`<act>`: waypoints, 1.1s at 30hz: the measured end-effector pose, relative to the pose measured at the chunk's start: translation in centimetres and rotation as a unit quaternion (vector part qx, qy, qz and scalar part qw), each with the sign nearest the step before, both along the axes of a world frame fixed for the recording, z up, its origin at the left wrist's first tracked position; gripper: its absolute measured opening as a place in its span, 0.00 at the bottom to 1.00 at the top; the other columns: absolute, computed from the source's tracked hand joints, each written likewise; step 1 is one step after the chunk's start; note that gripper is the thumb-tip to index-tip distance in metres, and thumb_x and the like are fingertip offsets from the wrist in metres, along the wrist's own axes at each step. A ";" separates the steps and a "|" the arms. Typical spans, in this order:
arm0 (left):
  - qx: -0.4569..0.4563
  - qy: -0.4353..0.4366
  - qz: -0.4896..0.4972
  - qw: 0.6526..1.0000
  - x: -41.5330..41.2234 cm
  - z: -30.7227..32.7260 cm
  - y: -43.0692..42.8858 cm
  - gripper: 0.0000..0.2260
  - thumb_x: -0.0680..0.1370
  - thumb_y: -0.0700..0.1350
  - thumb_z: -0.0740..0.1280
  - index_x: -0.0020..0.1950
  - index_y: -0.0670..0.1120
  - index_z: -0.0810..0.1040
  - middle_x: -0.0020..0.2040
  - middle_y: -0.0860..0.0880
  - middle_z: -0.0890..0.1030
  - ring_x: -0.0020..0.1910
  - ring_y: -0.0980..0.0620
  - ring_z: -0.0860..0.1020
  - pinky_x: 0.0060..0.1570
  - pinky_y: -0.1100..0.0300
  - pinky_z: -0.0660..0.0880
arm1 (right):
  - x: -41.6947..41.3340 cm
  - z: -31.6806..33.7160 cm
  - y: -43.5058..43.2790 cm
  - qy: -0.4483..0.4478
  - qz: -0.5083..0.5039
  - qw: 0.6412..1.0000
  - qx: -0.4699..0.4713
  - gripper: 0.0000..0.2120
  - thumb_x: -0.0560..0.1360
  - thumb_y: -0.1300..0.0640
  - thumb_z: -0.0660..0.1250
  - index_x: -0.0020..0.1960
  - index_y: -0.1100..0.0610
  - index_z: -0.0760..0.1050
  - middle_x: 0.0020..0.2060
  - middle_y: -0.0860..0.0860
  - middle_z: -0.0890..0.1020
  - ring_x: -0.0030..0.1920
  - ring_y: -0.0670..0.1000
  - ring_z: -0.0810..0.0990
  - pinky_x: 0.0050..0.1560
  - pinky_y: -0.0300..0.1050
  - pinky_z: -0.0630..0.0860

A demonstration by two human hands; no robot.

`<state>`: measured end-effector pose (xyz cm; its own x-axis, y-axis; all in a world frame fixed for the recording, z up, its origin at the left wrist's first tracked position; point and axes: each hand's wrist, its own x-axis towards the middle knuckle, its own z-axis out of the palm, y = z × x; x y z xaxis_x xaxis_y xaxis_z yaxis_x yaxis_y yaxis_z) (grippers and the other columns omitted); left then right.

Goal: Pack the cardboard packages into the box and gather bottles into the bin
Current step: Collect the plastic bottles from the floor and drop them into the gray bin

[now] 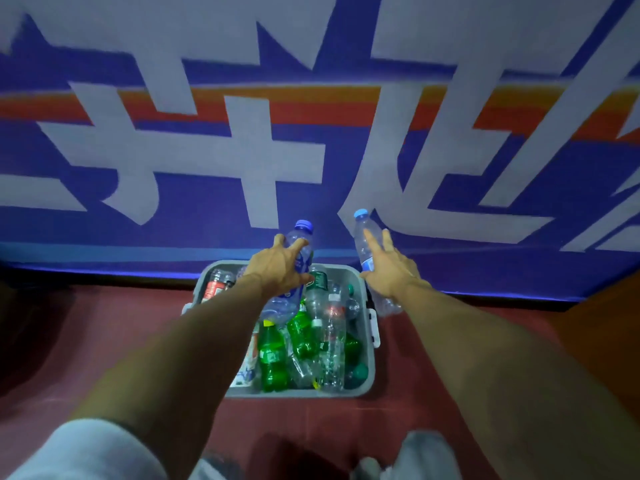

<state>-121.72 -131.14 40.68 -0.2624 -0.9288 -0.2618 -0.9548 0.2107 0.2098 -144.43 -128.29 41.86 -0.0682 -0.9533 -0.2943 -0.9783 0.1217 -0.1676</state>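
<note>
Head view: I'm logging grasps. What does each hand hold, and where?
Left hand grips the purple-capped bottle around its body; right hand holds the light-blue-capped bottle around its middle.

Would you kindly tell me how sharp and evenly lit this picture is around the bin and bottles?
Head view: dim, uneven light, the floor darkest at left; the wide lens bows the wall banner and stretches the forearms; the bin, the dark-capped bottle and the light-capped bottle look soft, slightly smeared; no harsh glare.
</note>
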 end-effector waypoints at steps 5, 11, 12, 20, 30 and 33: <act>-0.029 0.009 0.010 0.999 -1.1 -12.5 -4.0 0.33 0.76 0.65 0.67 0.77 0.56 0.60 0.73 0.42 0.63 0.59 0.35 0.77 0.56 0.46 0.74 | -1.7 -13.4 -2.8 0.012 -0.012 1.000 -0.009 0.42 0.80 0.54 0.64 0.81 0.44 0.38 0.81 0.54 0.40 0.71 0.62 0.69 0.59 0.51 0.71; -0.031 0.003 0.018 0.999 -1.2 -17.5 -5.7 0.35 0.77 0.67 0.63 0.79 0.56 0.57 0.75 0.42 0.63 0.64 0.36 0.75 0.59 0.46 0.73 | -1.2 -20.0 -2.6 -0.042 -0.055 0.998 0.010 0.43 0.79 0.51 0.66 0.81 0.42 0.38 0.81 0.53 0.41 0.72 0.64 0.69 0.64 0.53 0.71; -0.025 -0.002 0.017 1.000 -1.3 -17.5 -5.6 0.35 0.77 0.68 0.63 0.80 0.56 0.57 0.75 0.42 0.63 0.64 0.36 0.75 0.59 0.46 0.73 | -1.2 -20.4 -2.1 -0.051 -0.063 0.996 0.021 0.43 0.80 0.51 0.66 0.81 0.41 0.38 0.81 0.53 0.41 0.72 0.64 0.68 0.64 0.53 0.72; -0.017 0.010 0.017 1.000 -1.7 -17.8 -6.5 0.32 0.77 0.66 0.63 0.78 0.59 0.58 0.71 0.42 0.67 0.61 0.36 0.76 0.58 0.45 0.75 | -1.2 -22.3 -2.7 -0.068 -0.083 0.994 0.029 0.40 0.82 0.53 0.63 0.81 0.44 0.37 0.81 0.55 0.41 0.73 0.62 0.68 0.60 0.50 0.71; 0.014 0.027 0.077 0.997 -1.8 -18.8 -7.4 0.32 0.77 0.62 0.66 0.78 0.60 0.59 0.71 0.42 0.67 0.60 0.37 0.77 0.59 0.46 0.76 | -1.7 -22.9 -3.1 -0.121 -0.086 0.988 0.047 0.38 0.83 0.47 0.60 0.81 0.46 0.37 0.79 0.57 0.36 0.75 0.66 0.63 0.73 0.59 0.65; 0.015 0.031 0.079 0.996 -1.8 -18.8 -7.4 0.31 0.77 0.62 0.66 0.77 0.59 0.61 0.69 0.42 0.68 0.58 0.38 0.77 0.59 0.45 0.76 | -1.4 -22.7 -3.4 -0.123 -0.087 0.987 0.050 0.37 0.83 0.43 0.57 0.81 0.49 0.37 0.79 0.57 0.35 0.77 0.66 0.59 0.74 0.59 0.60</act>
